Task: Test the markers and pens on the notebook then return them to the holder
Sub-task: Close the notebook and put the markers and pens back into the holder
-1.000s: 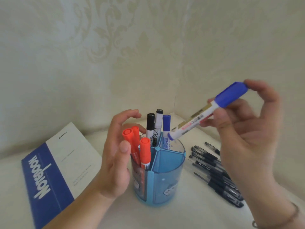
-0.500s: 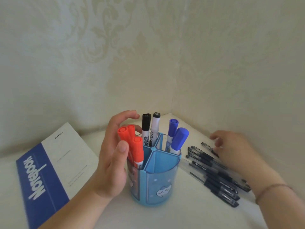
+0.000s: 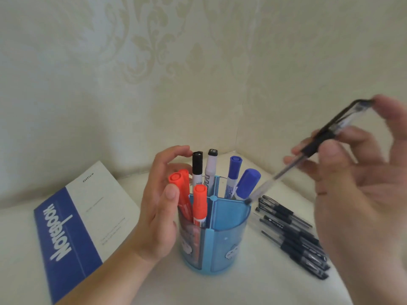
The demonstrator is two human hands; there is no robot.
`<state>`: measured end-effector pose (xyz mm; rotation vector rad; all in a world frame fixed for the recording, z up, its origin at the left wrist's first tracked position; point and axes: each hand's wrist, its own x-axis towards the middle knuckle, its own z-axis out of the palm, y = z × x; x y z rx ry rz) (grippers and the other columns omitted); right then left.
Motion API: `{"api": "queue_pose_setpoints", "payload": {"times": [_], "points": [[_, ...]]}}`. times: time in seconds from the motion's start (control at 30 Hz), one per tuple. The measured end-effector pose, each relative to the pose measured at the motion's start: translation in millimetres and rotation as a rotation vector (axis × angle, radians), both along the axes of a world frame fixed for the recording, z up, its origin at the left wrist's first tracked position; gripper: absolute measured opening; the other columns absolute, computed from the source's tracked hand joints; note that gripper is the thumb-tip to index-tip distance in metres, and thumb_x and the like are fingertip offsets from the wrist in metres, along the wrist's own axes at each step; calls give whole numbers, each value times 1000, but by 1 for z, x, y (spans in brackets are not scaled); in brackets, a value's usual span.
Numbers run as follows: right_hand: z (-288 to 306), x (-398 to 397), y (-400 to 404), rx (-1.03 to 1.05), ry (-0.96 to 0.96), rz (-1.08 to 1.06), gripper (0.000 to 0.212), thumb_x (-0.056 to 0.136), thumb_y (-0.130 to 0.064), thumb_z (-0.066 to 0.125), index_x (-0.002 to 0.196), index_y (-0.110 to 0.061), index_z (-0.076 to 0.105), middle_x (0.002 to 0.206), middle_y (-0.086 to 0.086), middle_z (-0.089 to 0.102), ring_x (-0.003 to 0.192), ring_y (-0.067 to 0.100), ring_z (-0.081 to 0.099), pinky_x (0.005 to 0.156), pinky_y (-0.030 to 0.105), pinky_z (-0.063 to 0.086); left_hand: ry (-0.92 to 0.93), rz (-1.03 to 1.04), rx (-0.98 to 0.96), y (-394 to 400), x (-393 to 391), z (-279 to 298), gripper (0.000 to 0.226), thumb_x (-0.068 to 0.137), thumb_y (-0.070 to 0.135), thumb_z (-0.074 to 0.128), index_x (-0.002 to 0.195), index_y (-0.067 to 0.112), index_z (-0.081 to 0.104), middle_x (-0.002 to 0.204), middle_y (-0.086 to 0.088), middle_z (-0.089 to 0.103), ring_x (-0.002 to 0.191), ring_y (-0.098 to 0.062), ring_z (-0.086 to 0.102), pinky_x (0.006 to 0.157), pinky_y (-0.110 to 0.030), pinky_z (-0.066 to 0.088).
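A: What's biggest on the white table [image 3: 253,289]?
B: The closed blue-and-white notebook [image 3: 83,219], then the blue plastic sectioned holder [image 3: 229,238], markers upright inside.
A: Hands?
B: The left hand [image 3: 160,208] curls round the holder's side. The right hand [image 3: 361,172] pinches a slim black clear-barrelled pen [image 3: 308,153], its tip at the holder's rim.

A blue translucent plastic holder [image 3: 229,234] stands upright, holding red, black and blue capped markers [image 3: 200,203]. Black gel pens [image 3: 293,236] lie just beside it. A closed blue-and-white notebook [image 3: 81,219] lies flat nearby.

Translucent glossy blue plastic holder [image 3: 229,236]; matt paper-covered notebook [image 3: 72,219]; smooth plastic markers [image 3: 199,205]; embossed matt wallpaper [image 3: 132,62].
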<state>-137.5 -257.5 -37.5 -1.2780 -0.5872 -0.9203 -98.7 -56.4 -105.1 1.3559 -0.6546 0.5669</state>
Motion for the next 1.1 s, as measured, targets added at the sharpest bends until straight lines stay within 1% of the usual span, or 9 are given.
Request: {"api": "queue_pose_setpoints", "payload": {"times": [0.1, 0.27, 0.4, 0.47, 0.53, 0.67, 0.8, 0.93, 1.1], "points": [[-12, -3, 17, -86, 73, 72, 52, 85, 8, 57, 122, -27, 43, 91, 4, 58, 77, 29, 67, 72, 44, 59, 11, -23, -23, 0, 0, -1, 80, 79, 76, 49, 130, 15, 47, 108, 0, 67, 94, -25, 63, 80, -36, 49], [-20, -2, 11, -514, 53, -132, 17, 84, -14, 62, 99, -20, 69, 95, -2, 65, 88, 21, 64, 67, 32, 54, 31, -57, -43, 0, 0, -2, 84, 79, 75, 51, 131, 9, 44, 106, -15, 65, 91, -44, 62, 76, -52, 50], [-14, 6, -9, -392, 128, -95, 23, 87, -8, 65, 100, -26, 68, 86, -6, 67, 76, 16, 62, 67, 26, 50, 12, -38, -23, 1, 1, -2, 83, 81, 74, 49, 131, 9, 44, 108, -9, 67, 90, -37, 65, 76, -54, 50], [-18, 21, -28, -438, 328, -249, 29, 88, -5, 65, 97, -32, 69, 80, -5, 68, 68, 12, 61, 61, 20, 49, 6, -32, -13, 1, 2, -3, 84, 82, 75, 48, 130, 7, 44, 106, -6, 67, 85, -32, 65, 74, -53, 49], [-32, 42, -48, -805, 624, -496, 21, 88, -12, 65, 95, -31, 69, 83, -13, 67, 63, 4, 59, 58, 10, 43, 3, -18, -4, 1, 2, -3, 86, 82, 76, 46, 130, 4, 43, 108, -5, 66, 86, -30, 64, 74, -51, 48], [-60, 67, -63, -1252, 1059, -529, 24, 88, -25, 65, 111, -27, 67, 101, -8, 67, 85, 14, 60, 77, 26, 47, 6, -20, -16, 1, 2, -3, 84, 81, 76, 47, 129, 6, 45, 112, -4, 64, 87, -29, 63, 73, -51, 48], [-60, 68, -58, -1256, 1122, -507, 32, 90, -19, 63, 122, -23, 61, 106, -1, 62, 91, 17, 54, 81, 25, 44, 9, -12, -20, 2, 2, -3, 86, 81, 76, 48, 129, 5, 45, 117, -15, 60, 90, -33, 60, 75, -46, 49], [-53, 63, -53, -1218, 1035, -568, 15, 89, -13, 62, 98, -24, 65, 98, 2, 61, 84, 18, 56, 71, 25, 42, 19, -20, -27, 2, 2, -2, 87, 79, 76, 50, 130, 6, 45, 113, -22, 60, 86, -36, 61, 73, -50, 48], [-16, 34, -44, -363, 365, -501, 43, 89, -2, 62, 115, -33, 48, 83, -5, 63, 73, 17, 61, 63, 22, 50, 30, -28, -25, 3, 3, -4, 87, 79, 77, 50, 130, 6, 44, 109, -22, 62, 84, -41, 61, 72, -57, 46]]}}
